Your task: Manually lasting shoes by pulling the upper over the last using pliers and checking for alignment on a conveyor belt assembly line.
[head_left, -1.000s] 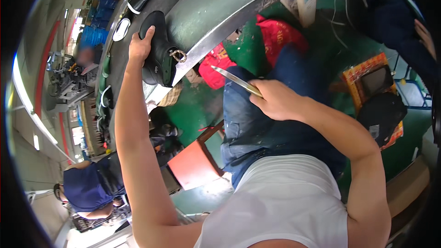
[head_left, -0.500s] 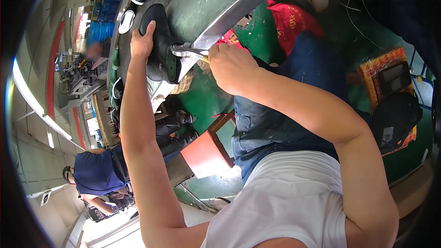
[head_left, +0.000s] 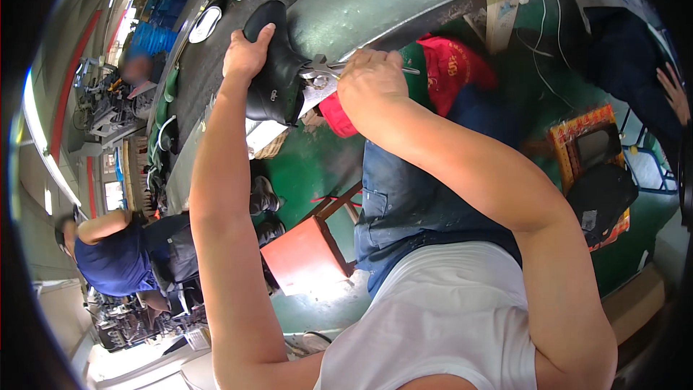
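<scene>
A black ankle boot (head_left: 276, 65) lies across the edge of the workbench. My left hand (head_left: 247, 54) grips it by its upper end, thumb over the black surface. My right hand (head_left: 373, 83) is wrapped around the handles of metal pincers (head_left: 321, 68). The pincers' jaws meet the boot's edge on the right side; whether they pinch the material I cannot make out. A thin metal end sticks out beyond my right fist.
The dark grey workbench (head_left: 375, 0) curves across the top. More shoes, among them a white-soled one (head_left: 206, 24), stand along its left. Red cloth (head_left: 455, 68) hangs by my knee. A red stool (head_left: 304, 254) is on the green floor. A co-worker in blue (head_left: 115, 256) sits left.
The boot, both hands and the pincers have shifted slightly to the right in the picture. The co-worker has moved, and another person's hand now shows at the far right.
</scene>
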Motion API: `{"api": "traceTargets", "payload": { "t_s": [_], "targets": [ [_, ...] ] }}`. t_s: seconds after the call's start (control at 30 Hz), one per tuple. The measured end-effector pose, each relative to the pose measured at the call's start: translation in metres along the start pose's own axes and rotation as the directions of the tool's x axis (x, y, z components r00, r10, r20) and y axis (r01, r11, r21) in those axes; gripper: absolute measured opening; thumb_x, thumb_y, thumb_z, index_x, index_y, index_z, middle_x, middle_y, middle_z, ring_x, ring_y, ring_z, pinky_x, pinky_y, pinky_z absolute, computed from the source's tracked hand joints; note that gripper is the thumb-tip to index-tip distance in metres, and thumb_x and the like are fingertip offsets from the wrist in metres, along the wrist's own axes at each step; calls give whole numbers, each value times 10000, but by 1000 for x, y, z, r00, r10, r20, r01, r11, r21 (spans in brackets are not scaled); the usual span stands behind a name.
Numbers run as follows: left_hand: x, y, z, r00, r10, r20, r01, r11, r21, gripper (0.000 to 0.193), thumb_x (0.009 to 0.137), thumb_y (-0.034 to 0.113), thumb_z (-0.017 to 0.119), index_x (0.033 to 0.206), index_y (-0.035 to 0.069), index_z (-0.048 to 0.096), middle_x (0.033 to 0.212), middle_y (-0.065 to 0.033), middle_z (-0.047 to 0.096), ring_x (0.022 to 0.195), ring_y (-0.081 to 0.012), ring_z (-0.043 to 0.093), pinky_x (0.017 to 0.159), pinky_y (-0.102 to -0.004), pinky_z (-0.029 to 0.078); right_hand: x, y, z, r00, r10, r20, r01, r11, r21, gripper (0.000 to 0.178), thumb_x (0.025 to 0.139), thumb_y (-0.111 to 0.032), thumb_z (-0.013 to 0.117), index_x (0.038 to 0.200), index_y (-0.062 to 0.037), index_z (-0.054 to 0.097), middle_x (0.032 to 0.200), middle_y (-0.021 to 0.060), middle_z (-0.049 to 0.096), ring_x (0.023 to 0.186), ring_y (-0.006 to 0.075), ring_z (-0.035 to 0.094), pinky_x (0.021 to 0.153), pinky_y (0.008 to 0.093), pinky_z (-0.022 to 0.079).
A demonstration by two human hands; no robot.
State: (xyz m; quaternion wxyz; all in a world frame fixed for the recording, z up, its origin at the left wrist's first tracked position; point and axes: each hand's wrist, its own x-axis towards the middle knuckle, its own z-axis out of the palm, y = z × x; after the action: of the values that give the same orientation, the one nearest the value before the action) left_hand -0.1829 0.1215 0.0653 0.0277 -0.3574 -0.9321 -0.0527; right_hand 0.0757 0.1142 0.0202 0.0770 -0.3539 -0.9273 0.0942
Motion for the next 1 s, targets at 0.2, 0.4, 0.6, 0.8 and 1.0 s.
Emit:
{"api": "traceTargets", "payload": {
  "t_s": [0.2,0.4,0.6,0.8,1.0],
  "targets": [
    [-1,10,-4,996,-38,80,42,998,-45,1056,796,744,586,1465,-37,348,1385,-272,526,1290,-375,529,1074,-432,422,5,19,-13,973,-185,139,164,974,153,295,848,-106,583,1094,47,639,995,219,688,907,347,684,764,494,541],
    [-2,22,-4,983,-168,70,166,986,32,1087,757,759,620,1491,8,343,1404,-223,530,1305,-345,523,1076,-423,424,2,35,5,954,-241,178,97,810,579,279,890,-122,539,1026,113,602,956,333,659,940,440,666,826,491,528],
    [10,12,6,993,-113,29,113,994,12,1046,759,734,637,1461,-4,399,1393,-220,542,1284,-347,542,1052,-426,443,-39,49,19,934,-249,257,-8,704,710,293,915,-131,527,1084,107,537,906,320,652,842,491,641,783,527,506],
    [11,27,-1,998,-30,52,33,999,-40,1067,726,736,660,1419,-45,444,1371,-260,546,1258,-372,557,1032,-428,456,-143,112,14,974,-56,218,-161,503,849,224,923,-131,579,1045,52,535,903,300,608,930,456,614,772,496,474],
    [11,4,-3,993,-94,68,100,991,-86,1015,757,710,654,1406,-46,457,1368,-257,550,1276,-353,547,1061,-418,431,-158,99,51,904,-340,258,-198,203,959,331,950,-220,607,1174,19,562,804,148,605,771,224,626,711,353,482]
  ]
}}
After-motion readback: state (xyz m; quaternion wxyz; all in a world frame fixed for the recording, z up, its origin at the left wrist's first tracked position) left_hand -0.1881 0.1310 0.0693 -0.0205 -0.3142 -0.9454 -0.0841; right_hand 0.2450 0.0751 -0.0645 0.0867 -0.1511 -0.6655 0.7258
